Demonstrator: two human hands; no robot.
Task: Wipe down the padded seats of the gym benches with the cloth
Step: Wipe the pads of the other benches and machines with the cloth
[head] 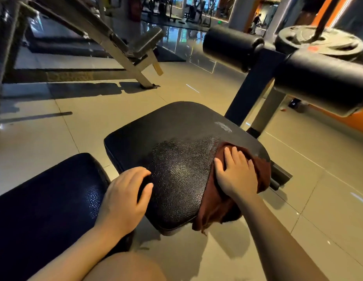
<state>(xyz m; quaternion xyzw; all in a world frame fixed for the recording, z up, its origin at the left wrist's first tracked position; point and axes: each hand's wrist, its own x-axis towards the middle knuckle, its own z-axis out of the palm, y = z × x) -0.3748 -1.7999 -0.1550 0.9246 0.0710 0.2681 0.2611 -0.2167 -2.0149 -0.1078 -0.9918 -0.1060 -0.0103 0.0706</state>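
Rust-brown, soft and bunched, the cloth (215, 207) lies along the right-hand edge of the black, pebbled-vinyl padded seat (176, 138), part of it on top of the pad and part drooping over the near right corner toward the beige tiled floor (298, 189).

From the head view, the only one there is: the right hand (236, 174) lies flat on the cloth with its fingers spread and nearly straight, pressing it down rather than clutching it. The left hand (124, 196) rests on the seat's near left corner, fingers loosely bent over the edge and thumb on top, bracing, I'd say, with nothing held.

What the next stroke hangs on is this: the unwiped stretch lies leftward and away from the right fingertips. A damp-looking sheen spreads between the two hands, while the far half, by the worn pale logo (223, 125), looks dry, though the dim light makes that hard to swear to. The seat's long axis runs from the person toward the black foam roller pads (233, 47) on the upright. So the right hand, already on the cloth, is the one to push forward and across.
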